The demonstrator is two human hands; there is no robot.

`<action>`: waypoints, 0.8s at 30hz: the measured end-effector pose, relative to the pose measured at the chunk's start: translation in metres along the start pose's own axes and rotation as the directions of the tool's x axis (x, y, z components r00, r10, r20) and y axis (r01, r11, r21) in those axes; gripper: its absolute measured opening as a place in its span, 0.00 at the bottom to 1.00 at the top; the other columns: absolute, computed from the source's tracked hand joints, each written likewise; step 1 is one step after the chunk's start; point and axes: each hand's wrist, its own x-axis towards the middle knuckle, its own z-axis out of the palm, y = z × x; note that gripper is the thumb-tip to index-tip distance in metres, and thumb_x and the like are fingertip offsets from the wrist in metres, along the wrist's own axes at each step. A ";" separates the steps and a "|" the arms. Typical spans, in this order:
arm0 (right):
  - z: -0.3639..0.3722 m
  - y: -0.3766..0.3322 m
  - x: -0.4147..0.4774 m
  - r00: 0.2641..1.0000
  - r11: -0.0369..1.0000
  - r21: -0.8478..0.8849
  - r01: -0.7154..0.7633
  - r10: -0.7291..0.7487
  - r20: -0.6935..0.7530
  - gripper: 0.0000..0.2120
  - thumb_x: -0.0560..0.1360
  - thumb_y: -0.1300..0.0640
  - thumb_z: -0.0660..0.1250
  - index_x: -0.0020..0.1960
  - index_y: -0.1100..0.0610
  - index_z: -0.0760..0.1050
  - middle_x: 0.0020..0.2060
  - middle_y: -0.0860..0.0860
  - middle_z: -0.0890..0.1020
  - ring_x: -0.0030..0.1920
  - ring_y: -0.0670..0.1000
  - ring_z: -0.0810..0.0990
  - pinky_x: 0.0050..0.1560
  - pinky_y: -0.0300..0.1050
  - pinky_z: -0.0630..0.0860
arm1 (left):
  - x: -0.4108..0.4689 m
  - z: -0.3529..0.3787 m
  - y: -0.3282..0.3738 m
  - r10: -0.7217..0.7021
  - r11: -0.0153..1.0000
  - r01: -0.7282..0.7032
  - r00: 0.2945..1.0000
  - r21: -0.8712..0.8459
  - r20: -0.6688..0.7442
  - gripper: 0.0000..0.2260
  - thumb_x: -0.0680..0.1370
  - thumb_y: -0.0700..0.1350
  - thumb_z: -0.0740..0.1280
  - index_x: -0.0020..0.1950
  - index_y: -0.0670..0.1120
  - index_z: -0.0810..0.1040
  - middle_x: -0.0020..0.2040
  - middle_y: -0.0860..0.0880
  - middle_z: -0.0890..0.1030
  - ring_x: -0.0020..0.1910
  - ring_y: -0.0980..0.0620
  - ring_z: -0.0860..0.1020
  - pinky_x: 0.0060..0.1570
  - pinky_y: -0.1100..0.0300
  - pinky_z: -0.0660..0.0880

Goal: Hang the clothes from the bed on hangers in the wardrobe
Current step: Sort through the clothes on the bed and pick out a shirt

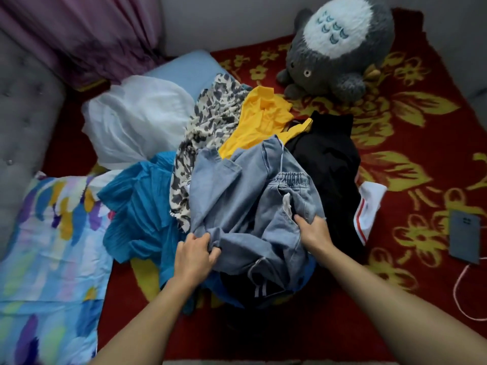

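Hands on clothes pile mid-bed, left hand (196, 255) fingers curled round denim garment (253, 206) hem, right hand (313, 229) pinching same denim nr waistband, yellow top (259, 122) & black jacket (326, 164) behind, grey plush toy (340, 46) at back, red floral bedspread (411, 143) underneath.

1 head view — looking steeply down, close over the bed (395, 159).

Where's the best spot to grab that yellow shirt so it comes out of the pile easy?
Grab the yellow shirt by its collar, reaching down from above at its far end. The collar end lies uncovered on top; the near end is tucked under the denim garment that the left hand and right hand grip, so it would probably snag.
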 end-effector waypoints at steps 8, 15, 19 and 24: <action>-0.028 0.122 -0.078 0.966 0.925 -0.278 -0.260 0.249 -0.073 0.07 0.72 0.58 0.67 0.37 0.59 0.77 0.39 0.61 0.82 0.46 0.65 0.81 0.43 0.54 0.75 | -0.018 0.005 -0.013 0.064 0.993 -0.096 0.928 0.071 0.367 0.18 0.70 0.58 0.64 0.53 0.50 0.72 0.56 0.47 0.77 0.55 0.44 0.76 0.46 0.53 0.70; -0.040 0.118 -0.058 0.958 0.966 -0.042 -0.255 0.247 -0.145 0.21 0.61 0.49 0.82 0.46 0.57 0.77 0.41 0.51 0.82 0.45 0.53 0.82 0.44 0.46 0.77 | 0.064 -0.011 0.084 0.288 0.955 -0.292 0.953 -0.041 -0.094 0.43 0.69 0.62 0.70 0.77 0.53 0.51 0.75 0.43 0.59 0.73 0.43 0.58 0.68 0.46 0.60; -0.022 0.109 -0.029 0.950 0.947 0.198 -0.254 0.283 -0.134 0.36 0.58 0.44 0.82 0.60 0.61 0.78 0.52 0.55 0.83 0.49 0.53 0.82 0.53 0.50 0.79 | 0.087 0.001 0.096 0.212 0.977 -0.214 0.976 -0.028 -0.052 0.25 0.73 0.54 0.66 0.67 0.51 0.66 0.58 0.44 0.78 0.61 0.42 0.73 0.60 0.46 0.64; -0.026 0.102 -0.045 0.939 0.930 0.275 -0.244 0.298 -0.173 0.02 0.74 0.64 0.71 0.42 0.61 0.79 0.35 0.54 0.81 0.34 0.50 0.77 0.24 0.32 0.71 | 0.074 -0.028 0.052 -0.034 0.982 -0.006 0.978 -0.189 -0.208 0.14 0.73 0.43 0.63 0.59 0.49 0.73 0.50 0.36 0.80 0.50 0.35 0.78 0.46 0.47 0.73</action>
